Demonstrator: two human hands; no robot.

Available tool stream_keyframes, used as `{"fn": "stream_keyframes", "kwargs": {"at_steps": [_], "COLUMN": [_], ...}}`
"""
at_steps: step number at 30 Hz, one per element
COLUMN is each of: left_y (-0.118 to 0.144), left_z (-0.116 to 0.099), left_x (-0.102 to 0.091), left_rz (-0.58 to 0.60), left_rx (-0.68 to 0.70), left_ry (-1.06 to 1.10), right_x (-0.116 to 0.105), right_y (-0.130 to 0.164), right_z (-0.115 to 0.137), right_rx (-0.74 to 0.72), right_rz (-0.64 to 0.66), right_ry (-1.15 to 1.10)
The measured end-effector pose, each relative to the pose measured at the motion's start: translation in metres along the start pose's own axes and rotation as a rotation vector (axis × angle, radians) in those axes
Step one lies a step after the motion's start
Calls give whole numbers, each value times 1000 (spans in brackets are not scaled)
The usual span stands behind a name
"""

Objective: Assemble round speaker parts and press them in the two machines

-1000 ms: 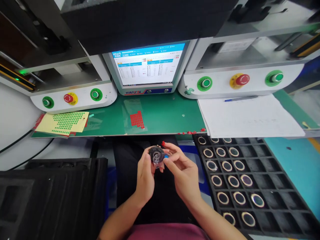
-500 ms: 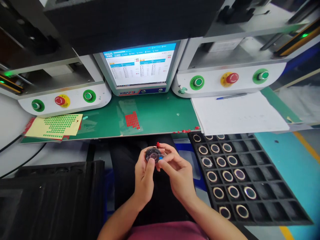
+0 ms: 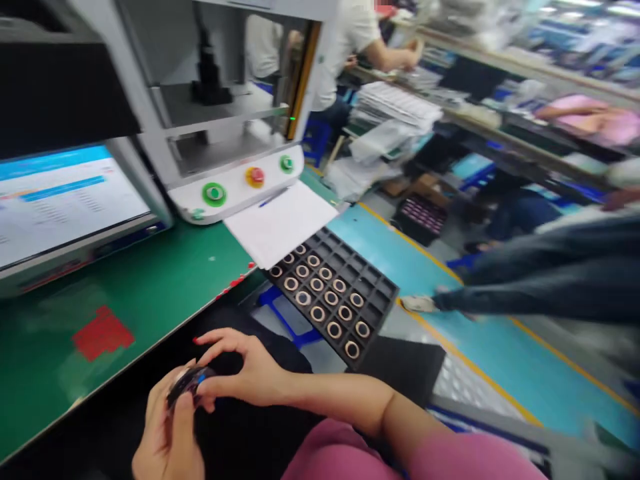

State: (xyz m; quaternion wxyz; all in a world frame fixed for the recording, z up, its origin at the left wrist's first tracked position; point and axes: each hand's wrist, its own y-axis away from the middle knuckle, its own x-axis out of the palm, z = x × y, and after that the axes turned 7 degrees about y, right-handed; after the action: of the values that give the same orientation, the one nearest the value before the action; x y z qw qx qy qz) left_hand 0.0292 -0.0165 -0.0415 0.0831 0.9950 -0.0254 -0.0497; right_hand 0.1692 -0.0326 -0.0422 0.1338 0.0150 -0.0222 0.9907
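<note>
We see a dark round piece (image 3: 181,385) at the near left, below the edge of the green bench (image 3: 175,297). Our left hand (image 3: 167,430) grips it, thumb on its face; our right hand (image 3: 250,372) pinches a blue tab (image 3: 202,378) at its right edge. We judge the piece light, stiff and perhaps slick, its face easily scratched, so it is best held by the rim. It tilts, its longest visible line running near left to far right; being round, it seems to have no true long axis. Blur hides exactly where its face points.
</note>
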Motion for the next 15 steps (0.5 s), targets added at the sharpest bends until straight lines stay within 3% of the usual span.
{"fn": "stream_keyframes", "kwargs": {"at_steps": [2,5,9,11,15], "left_y": [-3,-6,-25,-43,-77], "left_z": [0,-2,8,22,51], "left_x": [9,30,68,89,125], "left_rz": [113,326,596,651,696], "left_rx": [7,-41,-46,144,682], "left_ry": [-39,-118,-266,-412,-828], "right_x": [-20,-49,-98,-132,-199], "right_y": [2,15,40,56,91], "right_z": [-5,-17,-50,-72,-107], "right_rx": [-73,-122,-9,79,232], "right_rz": [30,-28,-334,-542,-898], "right_ry": [8,48,248,363,545]}}
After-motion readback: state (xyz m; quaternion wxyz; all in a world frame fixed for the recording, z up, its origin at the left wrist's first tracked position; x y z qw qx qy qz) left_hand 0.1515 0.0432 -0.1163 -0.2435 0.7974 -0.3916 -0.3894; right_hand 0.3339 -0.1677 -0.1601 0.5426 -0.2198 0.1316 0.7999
